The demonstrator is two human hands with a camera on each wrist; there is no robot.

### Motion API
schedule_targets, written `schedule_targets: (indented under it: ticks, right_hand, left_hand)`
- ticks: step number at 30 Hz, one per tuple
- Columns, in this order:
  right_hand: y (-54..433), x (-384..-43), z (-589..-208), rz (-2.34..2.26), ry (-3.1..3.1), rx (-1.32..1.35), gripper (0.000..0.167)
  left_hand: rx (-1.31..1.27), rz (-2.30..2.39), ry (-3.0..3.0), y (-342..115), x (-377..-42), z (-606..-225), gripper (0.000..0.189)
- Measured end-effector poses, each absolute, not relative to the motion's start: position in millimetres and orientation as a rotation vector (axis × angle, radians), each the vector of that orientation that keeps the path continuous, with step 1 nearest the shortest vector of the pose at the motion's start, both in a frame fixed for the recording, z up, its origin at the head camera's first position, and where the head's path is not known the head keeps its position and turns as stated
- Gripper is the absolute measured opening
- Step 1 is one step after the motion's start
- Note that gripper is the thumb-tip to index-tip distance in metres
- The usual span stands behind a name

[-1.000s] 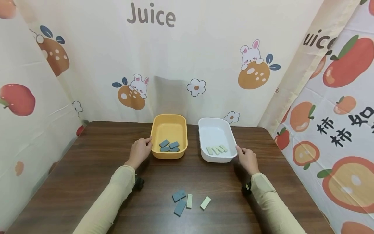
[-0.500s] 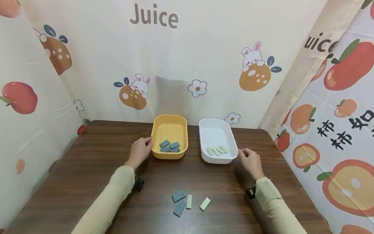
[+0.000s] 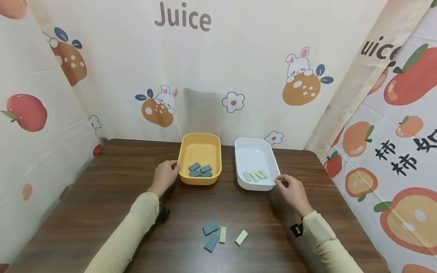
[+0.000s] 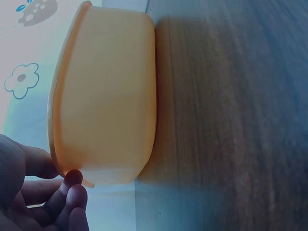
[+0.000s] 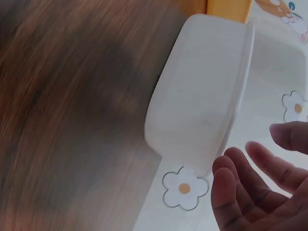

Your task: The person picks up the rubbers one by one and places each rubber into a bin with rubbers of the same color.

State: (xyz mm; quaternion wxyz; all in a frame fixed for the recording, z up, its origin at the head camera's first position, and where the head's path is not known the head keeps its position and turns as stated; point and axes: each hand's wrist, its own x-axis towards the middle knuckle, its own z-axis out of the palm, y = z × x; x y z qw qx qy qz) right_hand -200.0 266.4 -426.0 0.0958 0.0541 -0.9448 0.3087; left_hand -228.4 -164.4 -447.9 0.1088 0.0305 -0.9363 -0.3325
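Observation:
My left hand (image 3: 165, 176) pinches the rim of a yellow plastic bin (image 3: 200, 148) at its near left corner; the left wrist view shows thumb and fingers at that rim. Several blue-grey rectangular blocks (image 3: 194, 167) lie in the bin. My right hand (image 3: 294, 193) is at the near right corner of a white bin (image 3: 254, 151). In the right wrist view its thumb is apart from the relaxed fingers, which are close to the rim; whether they touch it I cannot tell. Several pale green blocks (image 3: 255, 176) lie at the near end of the white bin.
On the dark wooden table (image 3: 184, 212), nearer than the bins, lie two blue-grey blocks (image 3: 211, 242) and two pale green blocks (image 3: 241, 237). A patterned curtain (image 3: 211, 57) hangs behind and at both sides of the table.
My right thumb and fingers have parted at the white bin's corner, and that hand has shifted slightly nearer. My left hand stays on the yellow bin. The head view has turned slightly.

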Motion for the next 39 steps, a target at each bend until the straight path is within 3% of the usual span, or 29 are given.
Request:
schedule_targets:
  ticks: [13, 31, 39]
  right_hand:
    - [235, -179, -426, 0.957, -2.78, 0.496, 0.009]
    - [212, -160, -426, 0.97, -2.79, 0.993, 0.009]
    - [203, -150, -433, 0.869, -2.892, 1.146, 0.017]
  left_hand:
    - [0.119, -1.024, -2.775, -164, -230, -449, 0.034]
    - [0.126, -1.072, -2.761, -164, -228, -450, 0.033]
    - [0.119, -1.072, -2.754, -163, -228, -450, 0.034]
